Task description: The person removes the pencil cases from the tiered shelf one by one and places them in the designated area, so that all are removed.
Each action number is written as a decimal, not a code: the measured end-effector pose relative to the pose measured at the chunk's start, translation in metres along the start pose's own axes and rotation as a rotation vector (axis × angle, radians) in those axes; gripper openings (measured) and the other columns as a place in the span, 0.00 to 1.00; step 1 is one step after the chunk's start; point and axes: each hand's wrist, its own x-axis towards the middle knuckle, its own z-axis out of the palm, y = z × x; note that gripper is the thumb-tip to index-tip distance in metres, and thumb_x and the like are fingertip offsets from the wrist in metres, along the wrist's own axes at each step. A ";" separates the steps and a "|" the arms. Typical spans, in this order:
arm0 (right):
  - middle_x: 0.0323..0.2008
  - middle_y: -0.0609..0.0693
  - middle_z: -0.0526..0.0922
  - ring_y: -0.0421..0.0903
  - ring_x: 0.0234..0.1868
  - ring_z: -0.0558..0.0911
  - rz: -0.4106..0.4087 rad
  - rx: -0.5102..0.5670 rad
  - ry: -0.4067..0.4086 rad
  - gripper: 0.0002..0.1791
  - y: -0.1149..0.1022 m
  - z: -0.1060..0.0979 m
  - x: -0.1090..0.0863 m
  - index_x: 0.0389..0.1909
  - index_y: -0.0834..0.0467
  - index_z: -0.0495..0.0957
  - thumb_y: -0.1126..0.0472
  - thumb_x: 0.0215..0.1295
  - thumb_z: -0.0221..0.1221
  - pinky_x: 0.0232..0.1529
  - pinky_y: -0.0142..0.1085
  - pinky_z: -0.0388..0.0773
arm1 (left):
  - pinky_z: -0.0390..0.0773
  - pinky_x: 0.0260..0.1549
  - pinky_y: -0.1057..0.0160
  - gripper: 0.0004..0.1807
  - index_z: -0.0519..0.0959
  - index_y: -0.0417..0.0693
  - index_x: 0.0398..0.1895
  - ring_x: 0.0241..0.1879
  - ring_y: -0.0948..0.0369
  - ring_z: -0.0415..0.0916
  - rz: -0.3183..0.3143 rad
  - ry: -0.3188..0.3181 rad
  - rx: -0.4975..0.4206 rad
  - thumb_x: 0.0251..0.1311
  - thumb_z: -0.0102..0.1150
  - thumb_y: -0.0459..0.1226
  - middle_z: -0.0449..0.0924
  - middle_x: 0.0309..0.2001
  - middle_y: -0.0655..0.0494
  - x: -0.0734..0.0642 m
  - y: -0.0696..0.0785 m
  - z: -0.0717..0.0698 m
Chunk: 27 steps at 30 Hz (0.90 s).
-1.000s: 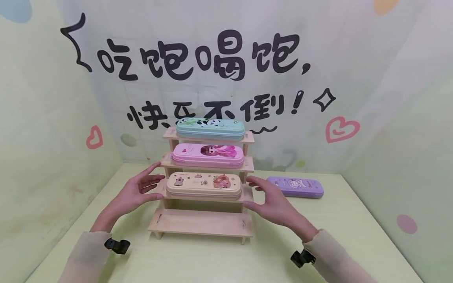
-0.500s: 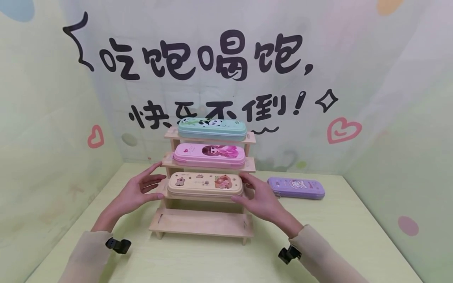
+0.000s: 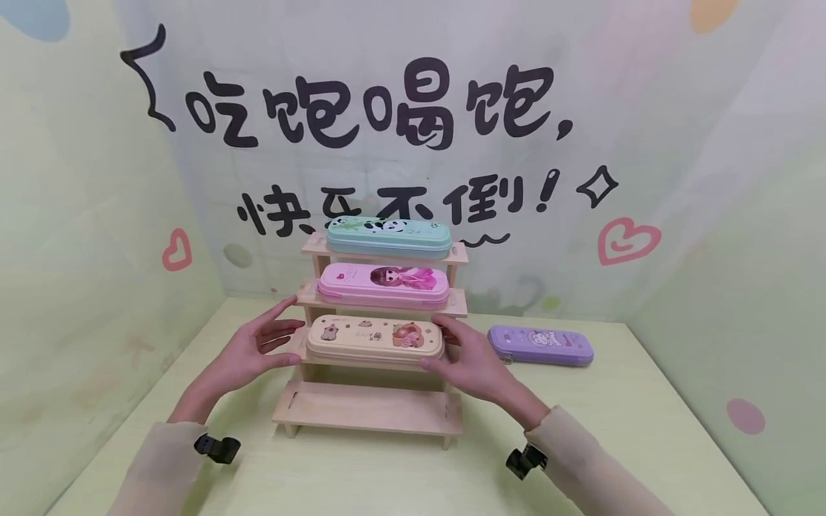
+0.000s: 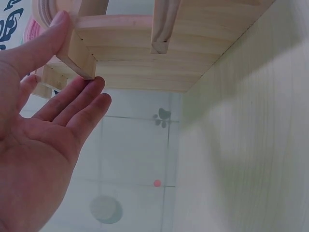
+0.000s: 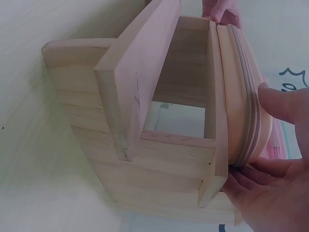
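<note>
A stepped wooden stand (image 3: 368, 406) carries three zipped pencil cases, one per shelf. Teal with pandas is the top pencil case (image 3: 390, 238); below it lies a pink pencil case (image 3: 387, 287) with a doll picture. On the third shelf lies a cream pencil case (image 3: 374, 340). My right hand (image 3: 474, 360) grips its right end, thumb at the front and fingers around the end, as the right wrist view also shows. At the stand's left side my left hand (image 3: 248, 351) touches the shelf ends with thumb and fingertips, its fingers fairly straight.
A purple pencil case (image 3: 542, 345) lies on the pale table (image 3: 581, 416) to the right of the stand. Printed fabric walls (image 3: 723, 287) stand at the back and on both sides.
My right hand has moved left from the shelf end and taken hold of the cream pencil case's right end. The left hand stays at the stand; the head view shifts slightly.
</note>
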 end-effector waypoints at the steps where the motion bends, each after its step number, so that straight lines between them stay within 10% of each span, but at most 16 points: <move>1: 0.68 0.56 0.77 0.57 0.65 0.80 0.004 0.005 -0.007 0.45 0.000 0.000 0.001 0.78 0.59 0.67 0.54 0.64 0.76 0.68 0.51 0.77 | 0.74 0.64 0.47 0.57 0.55 0.65 0.86 0.68 0.36 0.72 0.001 -0.001 0.000 0.57 0.80 0.37 0.74 0.69 0.35 0.000 0.000 0.000; 27: 0.67 0.54 0.78 0.54 0.63 0.82 0.042 0.030 -0.048 0.46 -0.001 -0.005 0.004 0.76 0.56 0.70 0.50 0.60 0.79 0.63 0.47 0.82 | 0.74 0.64 0.42 0.57 0.55 0.67 0.86 0.68 0.37 0.72 -0.004 -0.003 -0.001 0.57 0.80 0.37 0.74 0.69 0.36 0.001 -0.001 0.000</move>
